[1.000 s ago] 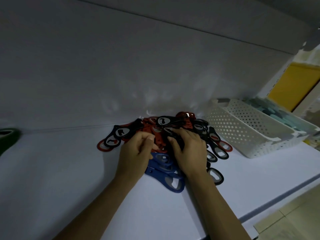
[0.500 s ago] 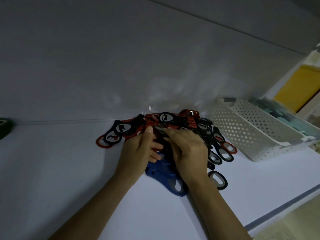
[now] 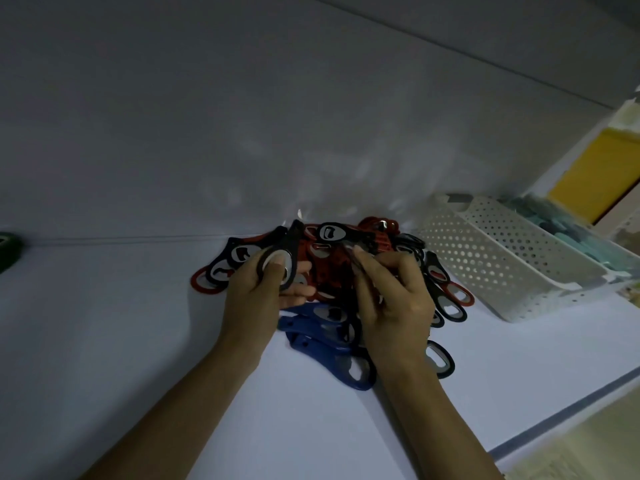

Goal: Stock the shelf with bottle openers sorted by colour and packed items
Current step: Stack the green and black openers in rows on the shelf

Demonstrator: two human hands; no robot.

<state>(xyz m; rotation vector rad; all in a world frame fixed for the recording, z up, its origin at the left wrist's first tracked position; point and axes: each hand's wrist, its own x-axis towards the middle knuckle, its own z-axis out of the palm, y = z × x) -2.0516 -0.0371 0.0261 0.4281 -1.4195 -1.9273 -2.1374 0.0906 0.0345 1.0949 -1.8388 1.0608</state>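
left hand: curled round a black bottle opener, pressing its metal ring with the thumb, holding it tilted with the handle end away from the fingertips.
right hand: bent at the fingers, tips down on top of the heap; too dim to tell whether pinching anything.
heap of openers: on the shelf, under and just beyond both sets of fingertips, colours mixed.
red openers: between the two hands' fingertips and just past them, near the back panel.
blue openers: beneath the heels of the hands, nearer the wrists than the fingertips.
black openers: fanned out just right of the right fingers.
white basket: further right of the right fingers, past the black openers, holding pale teal items.
green object: far left of the left fingers, cut by the frame edge.
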